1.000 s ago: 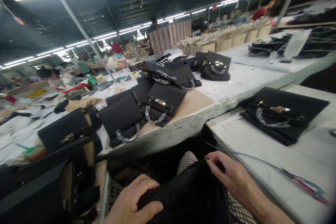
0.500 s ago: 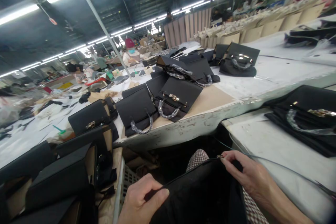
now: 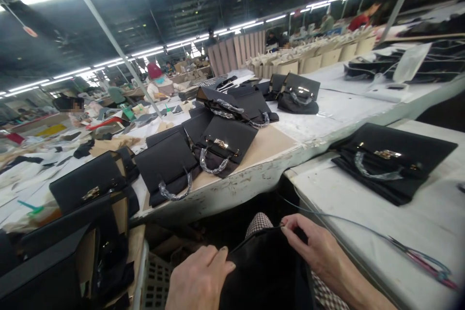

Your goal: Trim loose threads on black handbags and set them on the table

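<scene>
A black bag (image 3: 269, 271) rests in my lap over checked cloth (image 3: 258, 223), with its long edge toward the table. My left hand (image 3: 203, 273) is closed on the near-left part of that edge, thumb and fingers pressed together. At the far-right corner, my right hand (image 3: 308, 240) pinches the edge between thumb and fingertips. The lower part of the bag runs out of view. To the right, a finished-looking black handbag (image 3: 410, 150) with a gold clasp and plastic-wrapped handle lies on a white tabletop (image 3: 327, 186).
Several black handbags (image 3: 169, 164) crowd the long table (image 3: 225, 198) ahead, and more (image 3: 39, 271) stand at left. A plastic crate (image 3: 156, 276) sits below. Pink-handled snips (image 3: 417, 256) and a thin cord (image 3: 348, 220) lie at right. Other people (image 3: 160, 85) sit farther back.
The view has swung to the right, bringing the snips and the whole right-hand handbag into sight. Both hands keep hold of the bag's edge; the left fingers have closed further.
</scene>
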Motion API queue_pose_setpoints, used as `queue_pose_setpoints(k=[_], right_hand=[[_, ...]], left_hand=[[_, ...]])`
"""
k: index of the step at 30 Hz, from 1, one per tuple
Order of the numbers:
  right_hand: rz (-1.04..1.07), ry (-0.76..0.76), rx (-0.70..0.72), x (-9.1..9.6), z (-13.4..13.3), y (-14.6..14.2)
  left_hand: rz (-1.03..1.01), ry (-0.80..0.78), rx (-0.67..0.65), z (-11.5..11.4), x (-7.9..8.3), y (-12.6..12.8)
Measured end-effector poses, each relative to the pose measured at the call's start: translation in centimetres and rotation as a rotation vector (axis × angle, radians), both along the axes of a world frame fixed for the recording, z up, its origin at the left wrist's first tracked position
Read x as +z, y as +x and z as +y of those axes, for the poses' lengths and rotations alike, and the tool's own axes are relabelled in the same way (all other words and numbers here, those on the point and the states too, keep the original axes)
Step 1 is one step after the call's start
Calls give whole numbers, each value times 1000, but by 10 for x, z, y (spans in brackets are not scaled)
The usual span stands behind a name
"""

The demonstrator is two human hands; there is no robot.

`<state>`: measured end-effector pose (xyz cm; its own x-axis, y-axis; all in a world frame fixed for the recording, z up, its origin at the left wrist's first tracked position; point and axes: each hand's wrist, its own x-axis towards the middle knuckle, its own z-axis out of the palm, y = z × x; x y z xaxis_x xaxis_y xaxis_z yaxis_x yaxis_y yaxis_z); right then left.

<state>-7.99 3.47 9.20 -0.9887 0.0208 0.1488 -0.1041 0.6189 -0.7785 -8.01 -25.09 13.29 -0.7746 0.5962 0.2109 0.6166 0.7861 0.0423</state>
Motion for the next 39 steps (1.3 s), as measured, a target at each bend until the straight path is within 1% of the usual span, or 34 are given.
queue_pose_setpoints(k=[4, 7, 11, 14, 16, 18, 20, 22, 27, 29, 31, 35, 37, 39], right_hand=[[-4, -29, 4, 0, 1, 2], [-17, -36, -1, 0, 4, 4], [-45, -71, 13, -2, 11, 6], [-43, -97, 19, -3, 14, 7], [-36, -107, 22, -2, 14, 8], [-33, -114, 29, 0, 12, 8], [-33, -118, 39, 3, 10, 8], [-26, -118, 41, 5, 8, 8], [-3, -110, 26, 4, 9, 9], [9, -108, 19, 3, 9, 11], [20, -108, 16, 1, 9, 13], [28, -106, 32, -1, 8, 14], [19, -104, 30, 0, 7, 14], [12, -103, 25, 2, 7, 15]], left_hand=[[1, 94, 13, 28, -7, -2], [30, 144, -20, 39, -10, -5], [63, 177, -86, 44, -15, -11], [107, 187, -92, 45, -20, -15], [74, 185, -87, 46, -22, -18], [-3, 185, -76, 50, -23, -19], [-82, 198, -59, 56, -21, -21], [-181, 219, -17, 64, -15, -23], [-531, 328, 188, 80, 9, -31], [-640, 379, 242, 84, 15, -33], [-671, 417, 258, 87, 16, -34], [-590, 413, 240, 88, 10, -33], [-580, 393, 201, 87, 8, -34], [-587, 375, 128, 87, 8, -36]])
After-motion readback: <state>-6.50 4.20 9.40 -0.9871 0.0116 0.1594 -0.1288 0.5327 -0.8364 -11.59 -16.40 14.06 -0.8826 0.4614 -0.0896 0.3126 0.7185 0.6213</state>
